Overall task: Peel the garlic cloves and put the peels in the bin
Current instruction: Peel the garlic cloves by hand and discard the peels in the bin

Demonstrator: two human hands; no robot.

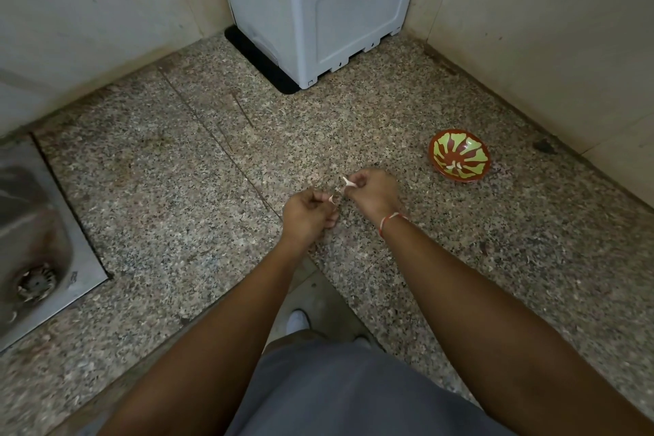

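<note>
The table point(184, 166) runs into a wall corner, where a box point(318, 11) stands at the back. A sink point(32, 223) is set into its left end. A bowl point(459, 156) sits to the right, near the right wall. The hands, left point(308, 214) and right point(371, 193), are side by side over the middle, left of the bowl, with garlic point(348, 182) between them.

I am counting two hands, left hand point(308, 214) and right hand point(373, 192) at frame centre, one patterned bowl point(459, 156) right of centre, one grey appliance point(318, 7) at top, one steel sink point(32, 234) at left edge.

sink point(42, 223): cut by left edge | bowl point(459, 156) contents: too small
</note>
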